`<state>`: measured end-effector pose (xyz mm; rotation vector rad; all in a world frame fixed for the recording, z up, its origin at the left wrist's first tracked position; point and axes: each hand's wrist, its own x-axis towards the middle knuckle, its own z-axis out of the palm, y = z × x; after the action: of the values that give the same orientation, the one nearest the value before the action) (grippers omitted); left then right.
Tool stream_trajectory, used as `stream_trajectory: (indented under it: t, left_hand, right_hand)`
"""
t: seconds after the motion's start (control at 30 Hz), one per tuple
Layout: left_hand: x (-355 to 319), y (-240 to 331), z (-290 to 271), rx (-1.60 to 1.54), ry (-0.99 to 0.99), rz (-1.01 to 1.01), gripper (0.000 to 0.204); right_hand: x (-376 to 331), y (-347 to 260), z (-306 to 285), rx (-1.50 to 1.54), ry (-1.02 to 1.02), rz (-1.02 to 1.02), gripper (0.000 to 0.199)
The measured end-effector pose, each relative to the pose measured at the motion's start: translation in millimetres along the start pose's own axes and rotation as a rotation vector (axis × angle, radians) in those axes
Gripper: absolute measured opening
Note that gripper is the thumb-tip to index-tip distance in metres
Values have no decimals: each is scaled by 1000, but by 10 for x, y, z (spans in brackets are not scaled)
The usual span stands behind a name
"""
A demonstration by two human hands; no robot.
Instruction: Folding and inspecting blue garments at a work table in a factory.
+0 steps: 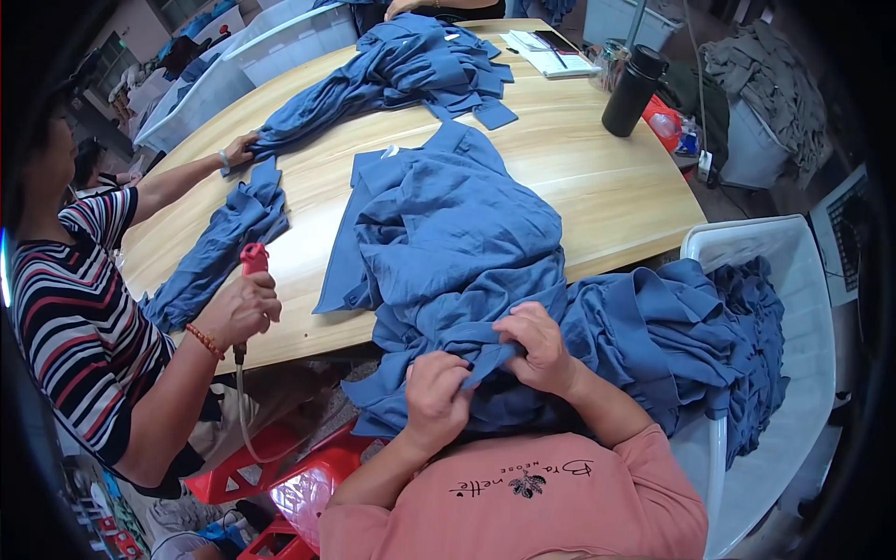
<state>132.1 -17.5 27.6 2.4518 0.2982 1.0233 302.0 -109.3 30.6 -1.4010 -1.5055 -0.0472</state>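
Note:
A blue shirt [457, 224] lies spread over the near edge of the table, with its lower part bunched toward me. My left hand [439, 397] is closed on a folded edge of it. Close beside it, my right hand [537, 345] pinches the same edge, so a short strip of cloth runs between the two hands. More blue garments [644, 327] lie to the right of my right hand, draped over a bin's rim. Whether they join the shirt I hold cannot be seen.
The wooden table [616, 196] bears another blue garment pile [411, 75], a black bottle [635, 91] and a notebook [551, 54]. At left a person in a striped top holds a red-handled corded tool [254, 259]. A white bin [812, 373] stands right, red stools [317, 481] lower left.

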Motion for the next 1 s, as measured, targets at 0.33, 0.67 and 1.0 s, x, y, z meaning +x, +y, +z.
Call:
stream_trajectory:
  t: [0.33,0.67,1.0]
  left_hand:
    - [95,-309,-338,-481,-19,-454,14]
    - [273,-143,-76,-43,-85,-127,24]
    - [338,-222,71,227,-450,-85,13]
  right_hand:
    - [23,18,-86,-60,-144,-200,35]
    - [-96,-35,2,-233,-363,-228,11]
    - [-172,3,19,-170,-367,-220,16]
